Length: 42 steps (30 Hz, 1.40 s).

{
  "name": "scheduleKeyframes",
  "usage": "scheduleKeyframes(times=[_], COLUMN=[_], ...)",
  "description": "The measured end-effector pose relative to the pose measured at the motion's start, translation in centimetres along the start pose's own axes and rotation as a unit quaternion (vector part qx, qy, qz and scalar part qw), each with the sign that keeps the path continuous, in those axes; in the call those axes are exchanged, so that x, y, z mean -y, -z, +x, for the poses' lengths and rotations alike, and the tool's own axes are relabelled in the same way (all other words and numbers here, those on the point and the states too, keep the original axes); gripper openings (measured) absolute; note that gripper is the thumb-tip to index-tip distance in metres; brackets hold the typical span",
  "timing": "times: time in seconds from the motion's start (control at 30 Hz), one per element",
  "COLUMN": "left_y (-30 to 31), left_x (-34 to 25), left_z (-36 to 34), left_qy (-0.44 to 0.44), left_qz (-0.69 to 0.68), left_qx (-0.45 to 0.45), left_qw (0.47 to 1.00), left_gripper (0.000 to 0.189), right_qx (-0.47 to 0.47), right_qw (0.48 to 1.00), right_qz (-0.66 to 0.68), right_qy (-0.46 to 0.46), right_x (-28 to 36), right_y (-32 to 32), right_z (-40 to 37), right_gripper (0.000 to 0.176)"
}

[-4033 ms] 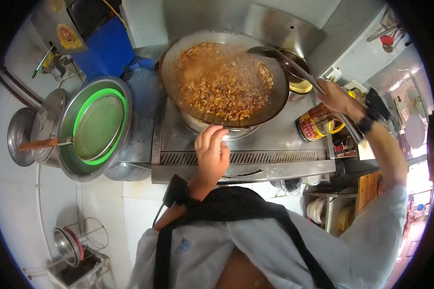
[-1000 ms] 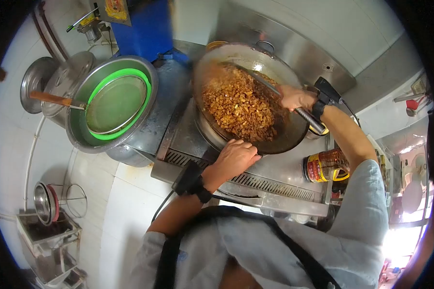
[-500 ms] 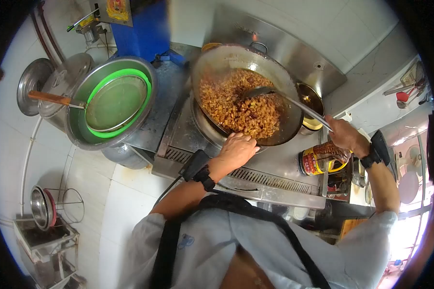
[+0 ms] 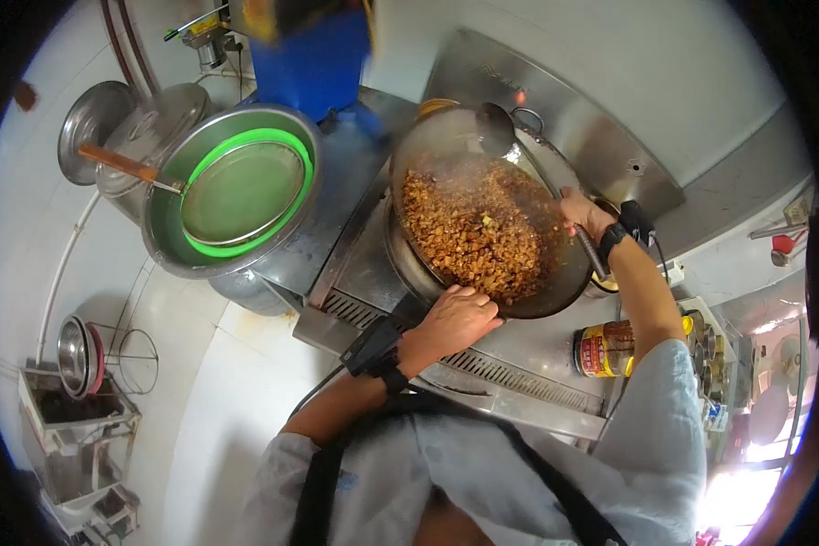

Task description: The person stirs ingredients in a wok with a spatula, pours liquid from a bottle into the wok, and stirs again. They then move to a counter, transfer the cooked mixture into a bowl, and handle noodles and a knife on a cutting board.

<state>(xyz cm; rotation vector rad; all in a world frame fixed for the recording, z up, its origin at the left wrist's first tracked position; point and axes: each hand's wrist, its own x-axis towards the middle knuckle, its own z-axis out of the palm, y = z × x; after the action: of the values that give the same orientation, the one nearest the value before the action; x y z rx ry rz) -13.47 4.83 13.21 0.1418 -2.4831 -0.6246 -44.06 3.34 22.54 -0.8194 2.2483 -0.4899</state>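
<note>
A large dark wok (image 4: 569, 282) on the stove holds steaming, browned, chopped food (image 4: 482, 227). My left hand (image 4: 457, 320) grips the wok's near rim, its fingers bent over the edge. My right hand (image 4: 588, 216) is wrapped round the handle of a metal ladle (image 4: 496, 129). The ladle's bowl is above the far side of the wok, clear of the food, and its handle slants down to the right past my hand.
Left of the stove, a metal basin (image 4: 159, 238) holds a green-rimmed container and a wooden-handled strainer (image 4: 246, 193). A labelled jar (image 4: 601, 349) stands right of the wok. A blue container (image 4: 305, 68) is behind, and a rack (image 4: 77, 409) is at lower left.
The ladle has lifted out of the food towards the wok's far side. My right hand has moved forward and left. My left hand stays at the rim, while the whole view has shifted.
</note>
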Motion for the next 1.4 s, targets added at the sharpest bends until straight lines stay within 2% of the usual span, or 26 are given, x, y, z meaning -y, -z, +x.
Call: scheduleKeyframes(times=[0.07,0.13,0.2,0.27,0.33,0.37,0.4,0.47,0.5,0.53,0.6,0.63,0.67,0.73,0.77,0.8,0.87,0.93,1.0,1.03,1.13,1.17,1.2,1.27,1.33,1.4], left_y=[0.0,-0.2,-0.3,-0.2,-0.2,-0.4,-0.4,-0.3,-0.4,-0.4,-0.6,-0.6,-0.7,-0.7,-0.6,-0.7,-0.7,-0.6,-0.5,-0.7,-1.1,-1.1,-1.1,-1.1,-1.1,-1.1], left_x=[0.0,0.1,0.0,0.0,-0.1,0.0,0.0,-0.1,-0.1,-0.1,-0.3,-0.4,-0.5,-0.5,-0.5,-0.5,-0.4,-0.5,-0.5,-0.4,-0.4,-0.3,-0.2,-0.3,-0.3,-0.3], left_z=[0.0,0.0,0.0,0.0,0.0,0.0,0.0,0.0,0.0,0.0,0.0,-0.1,-0.1,-0.1,-0.1,-0.1,-0.2,-0.1,-0.1,-0.1,-0.1,-0.1,0.0,0.0,0.0,0.1], left_qy=[-0.003,0.001,0.003,-0.001,-0.001,-0.001,-0.001,0.001,0.005,0.009,0.014,0.024,0.034,0.033,0.037,0.042,0.034,0.034,0.018,0.017,0.012,0.008,0.005,0.004,0.006,0.007], left_qz=[0.001,0.004,0.003,0.006,0.0,0.006,0.012,0.013,0.016,0.017,0.017,0.027,0.036,0.032,0.034,0.038,0.029,0.028,0.017,0.022,0.049,0.047,0.047,0.045,0.04,0.036], left_qx=[-0.007,-0.007,-0.006,-0.004,-0.005,-0.007,-0.009,0.005,0.0,-0.005,0.005,-0.002,-0.008,0.01,0.006,0.003,-0.005,-0.008,-0.016,-0.023,-0.041,-0.045,-0.05,-0.045,-0.056,-0.055], left_qw=[1.0,1.0,1.0,1.0,1.0,1.0,1.0,1.0,1.0,1.0,1.0,0.999,0.999,0.999,0.999,0.998,0.999,0.999,1.0,0.999,0.998,0.998,0.998,0.998,0.998,0.998], left_gripper=[0.02,0.02,0.02,0.021,0.02,0.02,0.02,0.02,0.02,0.02,0.02,0.021,0.022,0.023,0.023,0.023,0.022,0.022,0.021,0.021,0.021,0.021,0.02,0.02,0.02,0.02], right_qx=[0.06,0.096,0.143,0.154,0.125,0.132,0.132,0.091,0.073,0.072,0.058,0.063,0.062,-0.059,-0.043,-0.043,-0.089,-0.103,-0.123,-0.117,-0.122,-0.136,-0.136,-0.097,-0.088,-0.011], right_qw=[0.997,0.995,0.985,0.981,0.969,0.954,0.955,0.898,0.808,0.812,0.784,0.757,0.762,0.631,0.582,0.585,0.614,0.62,0.614,0.651,0.663,0.728,0.73,0.813,0.827,0.825], right_qz=[-0.046,-0.031,-0.074,-0.103,-0.203,-0.258,-0.254,-0.411,-0.469,-0.467,-0.573,-0.585,-0.584,-0.701,-0.746,-0.747,-0.749,-0.744,-0.763,-0.737,-0.718,-0.66,-0.658,-0.569,-0.55,-0.561], right_qy=[0.014,0.016,0.056,0.055,0.066,0.081,0.078,0.127,0.349,0.343,0.232,0.283,0.274,0.327,0.321,0.313,0.231,0.227,0.158,0.138,0.174,0.127,0.122,0.068,0.081,0.062], right_x=[2.0,2.9,3.0,4.1,4.9,5.4,6.0,6.7,6.1,5.5,6.0,6.1,5.6,5.4,5.6,5.3,4.8,2.9,1.6,1.2,0.0,-0.3,-0.3,0.1,-0.4,-0.5], right_y=[-0.9,-1.5,-2.0,-2.2,-2.2,-1.9,-1.9,-2.0,-1.9,-1.7,-0.9,-0.3,-0.3,-0.7,-0.2,-0.3,-0.6,0.4,1.0,1.5,3.0,3.1,3.3,3.6,3.5,2.6], right_z=[-1.5,-3.5,-5.2,-7.8,-10.4,-11.4,-12.7,-15.0,-15.0,-15.3,-17.5,-18.9,-19.6,-21.6,-23.4,-24.6,-26.2,-27.3,-28.8,-29.4,-32.6,-33.0,-33.6,-34.9,-34.8,-33.9], right_gripper=[0.013,0.011,0.011,0.014,0.021,0.03,0.03,0.034,0.033,0.033,0.027,0.028,0.028,0.031,0.047,0.047,0.048,0.043,0.041,0.037,0.032,0.025,0.025,0.02,0.021,0.022])
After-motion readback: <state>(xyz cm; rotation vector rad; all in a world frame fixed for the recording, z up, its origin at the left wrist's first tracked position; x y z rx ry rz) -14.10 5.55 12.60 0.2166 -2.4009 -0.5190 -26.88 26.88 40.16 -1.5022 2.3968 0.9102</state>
